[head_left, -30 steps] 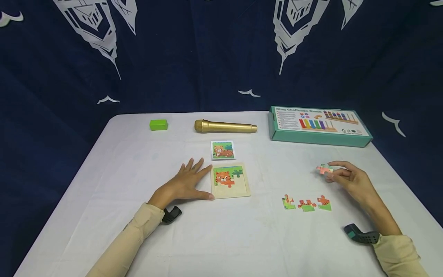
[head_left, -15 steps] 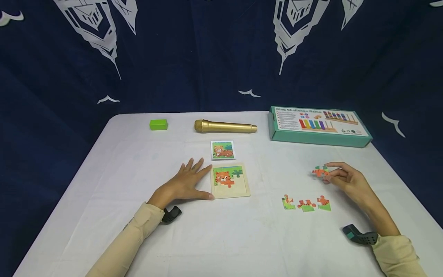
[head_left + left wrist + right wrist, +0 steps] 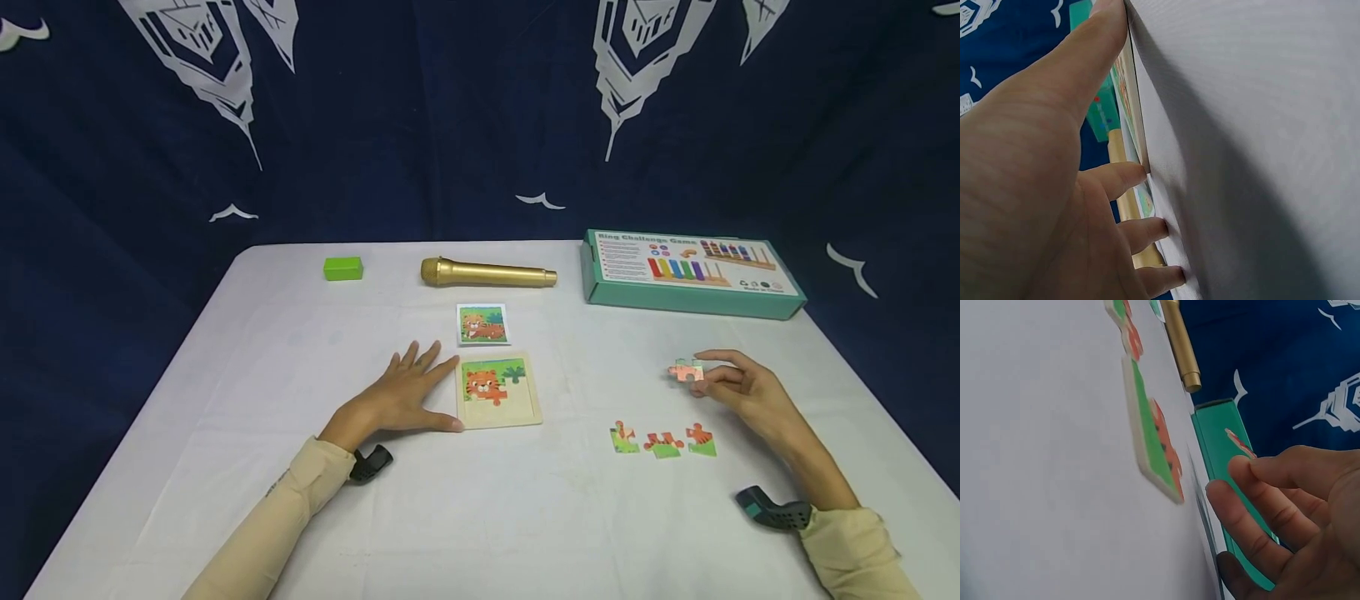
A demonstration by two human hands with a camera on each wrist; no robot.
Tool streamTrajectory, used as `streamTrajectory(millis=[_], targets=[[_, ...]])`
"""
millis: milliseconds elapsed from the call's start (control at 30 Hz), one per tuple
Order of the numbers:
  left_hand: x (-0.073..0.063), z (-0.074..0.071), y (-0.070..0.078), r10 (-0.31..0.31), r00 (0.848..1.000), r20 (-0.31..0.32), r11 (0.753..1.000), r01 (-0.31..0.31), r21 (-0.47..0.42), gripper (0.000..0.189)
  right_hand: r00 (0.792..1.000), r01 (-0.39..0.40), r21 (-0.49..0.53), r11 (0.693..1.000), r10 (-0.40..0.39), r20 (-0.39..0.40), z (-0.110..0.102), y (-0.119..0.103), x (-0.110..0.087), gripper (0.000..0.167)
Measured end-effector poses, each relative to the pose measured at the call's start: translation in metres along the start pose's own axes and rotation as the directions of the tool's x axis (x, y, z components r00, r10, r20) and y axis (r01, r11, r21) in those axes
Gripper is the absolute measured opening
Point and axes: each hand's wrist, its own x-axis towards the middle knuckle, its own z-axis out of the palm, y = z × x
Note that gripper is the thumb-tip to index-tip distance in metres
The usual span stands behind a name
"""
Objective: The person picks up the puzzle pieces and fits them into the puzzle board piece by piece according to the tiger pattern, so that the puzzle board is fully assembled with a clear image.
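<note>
My left hand (image 3: pixel 400 395) lies spread on the table, with thumb and index fingertip right at the left edge of a square wooden puzzle board (image 3: pixel 517 414). Part of a tiger picture and a green tree fill the board's upper area; its lower part is bare wood. Off to the right, my right hand (image 3: pixel 750 396) pinches a puzzle piece (image 3: pixel 686 371) with orange and green print between thumb and fingertips, raised over the table. In the right wrist view that piece (image 3: pixel 1239 443) appears nearly edge-on. Below this hand lie three loose pieces in a row: left (image 3: pixel 624 438), middle (image 3: pixel 664 447) and right (image 3: pixel 701 441).
Behind the board lies a small tiger picture card (image 3: pixel 483 325). Farther back are a gold microphone (image 3: pixel 487 273), a green block (image 3: pixel 342 268) and a teal Ring Challenge Game box (image 3: pixel 693 275). White cloth covers the table, and a dark blue curtain (image 3: pixel 420 117) hangs behind it.
My right hand has shifted slightly left with the pinched puzzle piece, which has tilted along the way. My left hand and the board stay where they were.
</note>
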Motion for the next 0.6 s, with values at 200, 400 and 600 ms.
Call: streamTrajectory(millis=[200, 400, 600], targets=[[0.000, -0.001, 0.000, -0.005, 1.000, 0.003, 1.000, 0.005, 0.007, 0.105, 0.999, 0.000, 0.011, 1.000, -0.001, 0.039, 0.009, -0.012, 0.007, 0.040], [0.000, -0.001, 0.001, -0.003, 1.000, -0.002, 1.000, 0.003, 0.002, 0.104, 0.997, -0.002, 0.057, 0.998, -0.002, 0.074, 0.023, -0.029, 0.020, 0.042], [0.000, 0.000, 0.001, -0.005, 1.000, -0.005, 1.000, 0.005, 0.002, 0.104, 0.994, -0.006, 0.122, 0.992, -0.008, 0.110, 0.039, -0.043, 0.033, 0.042]])
